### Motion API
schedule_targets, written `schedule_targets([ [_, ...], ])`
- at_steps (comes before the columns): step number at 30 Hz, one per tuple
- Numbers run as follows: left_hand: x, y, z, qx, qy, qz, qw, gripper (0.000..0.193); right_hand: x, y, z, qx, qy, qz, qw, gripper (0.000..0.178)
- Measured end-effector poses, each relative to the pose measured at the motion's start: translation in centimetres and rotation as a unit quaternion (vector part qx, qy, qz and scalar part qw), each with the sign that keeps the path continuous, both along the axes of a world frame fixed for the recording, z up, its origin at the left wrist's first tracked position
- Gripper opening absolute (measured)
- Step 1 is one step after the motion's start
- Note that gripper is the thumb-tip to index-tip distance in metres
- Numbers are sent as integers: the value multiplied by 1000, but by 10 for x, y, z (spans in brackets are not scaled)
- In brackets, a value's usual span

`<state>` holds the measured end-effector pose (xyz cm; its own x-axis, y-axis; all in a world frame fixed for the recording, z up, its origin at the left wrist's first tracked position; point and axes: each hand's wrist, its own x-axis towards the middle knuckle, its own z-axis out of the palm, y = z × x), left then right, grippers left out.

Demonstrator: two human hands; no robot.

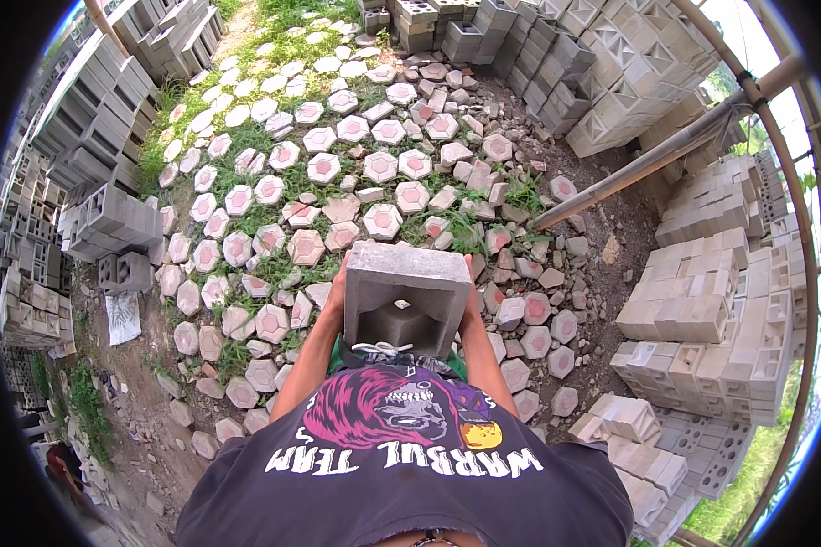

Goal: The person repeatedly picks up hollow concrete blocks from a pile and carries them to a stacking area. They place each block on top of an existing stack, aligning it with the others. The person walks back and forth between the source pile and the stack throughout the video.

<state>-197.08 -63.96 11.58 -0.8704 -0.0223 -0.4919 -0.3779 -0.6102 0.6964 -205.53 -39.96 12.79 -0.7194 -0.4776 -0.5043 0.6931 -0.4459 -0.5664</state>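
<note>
A grey concrete ventilation block (412, 263) is held in front of my waist. It has thick square walls and a deep recess facing me, with a small bright hole in its back. My left hand (338, 294) is pressed to the block's left side, and my right hand (471, 301) grips the opposite side. Both palms bear on the outer walls, while most of the fingers are hidden by the block. Behind its lower edge, a white drawstring shows at my waist.
Hexagonal pavers (380, 166) with reddish centres cover the uneven, grassy ground ahead. A bamboo pole (643, 169) slants across the right. Block stacks (680, 283) line the right side; more grey blocks (111, 219) stand at left. A pale sack (123, 316) lies on the dirt.
</note>
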Motion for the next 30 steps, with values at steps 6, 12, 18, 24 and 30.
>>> schedule_targets([
  [6,-80,-10,14,-2,-13,28,1000,64,-79,-13,5,-3,-22,5,1000,70],
  [12,-181,-25,9,-60,-22,25,998,63,-174,-31,-36,-11,2,-7,1000,76],
  [18,-335,-78,-50,-61,-24,-23,998,69,-304,-62,-40,-5,-24,-62,998,74],
  [24,-467,-124,-32,-27,-12,-76,997,73,-400,-114,-2,-28,12,-101,994,74],
  [30,-543,-151,-36,-57,-11,-97,994,68,-468,-134,-16,-31,6,-123,992,77],
])
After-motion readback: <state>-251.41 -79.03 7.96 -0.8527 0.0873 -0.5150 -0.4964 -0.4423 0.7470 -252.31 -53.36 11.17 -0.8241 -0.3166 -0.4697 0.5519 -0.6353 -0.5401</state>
